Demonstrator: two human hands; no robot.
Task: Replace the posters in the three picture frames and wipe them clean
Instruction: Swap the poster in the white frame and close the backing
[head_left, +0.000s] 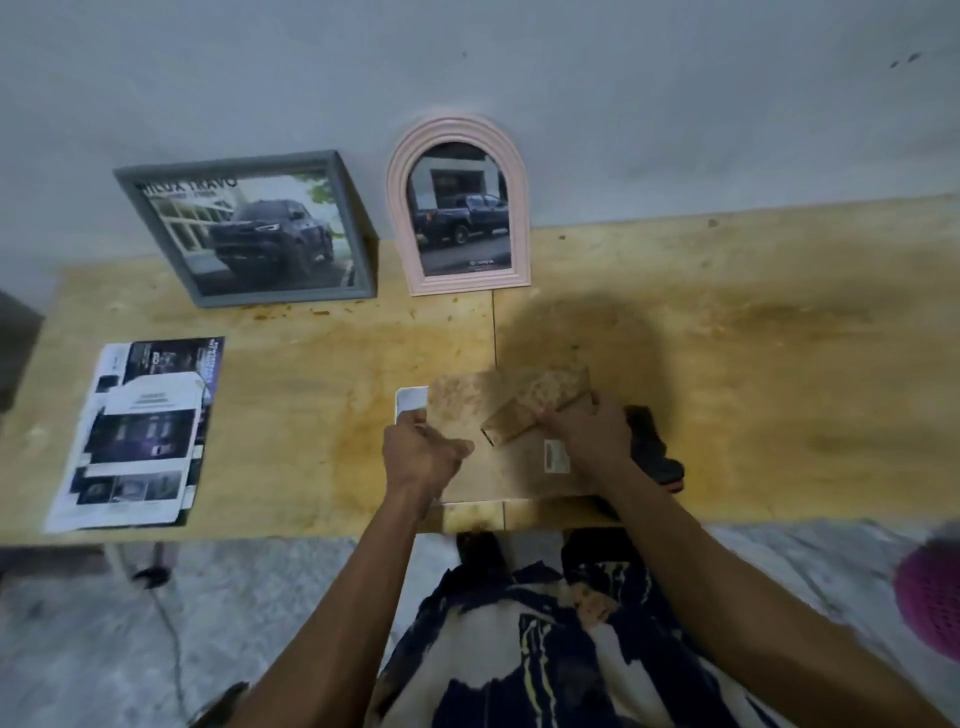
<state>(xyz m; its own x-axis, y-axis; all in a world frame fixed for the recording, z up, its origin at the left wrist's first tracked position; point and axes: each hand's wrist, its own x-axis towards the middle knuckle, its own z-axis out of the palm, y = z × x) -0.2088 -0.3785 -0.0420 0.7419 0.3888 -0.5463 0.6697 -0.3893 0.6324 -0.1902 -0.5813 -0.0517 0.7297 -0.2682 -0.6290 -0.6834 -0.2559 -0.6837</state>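
A third picture frame (498, 467) lies face down near the table's front edge, its stained brown backing up. My left hand (421, 452) grips its left side, where a white frame corner (410, 402) shows. My right hand (592, 431) holds the brown fold-out stand flap (540, 402) of the backing, lifted at an angle. A grey square frame (249, 228) with a dark truck poster leans on the wall at back left. Beside it stands a pink arched frame (460, 208), also showing a truck poster.
Loose printed posters (140, 431) lie in a pile at the table's left. A dark cloth (654, 447) sits just right of my right hand. The wooden table (779, 364) is stained. A magenta knitted object (930, 592) shows at the right edge, below the table.
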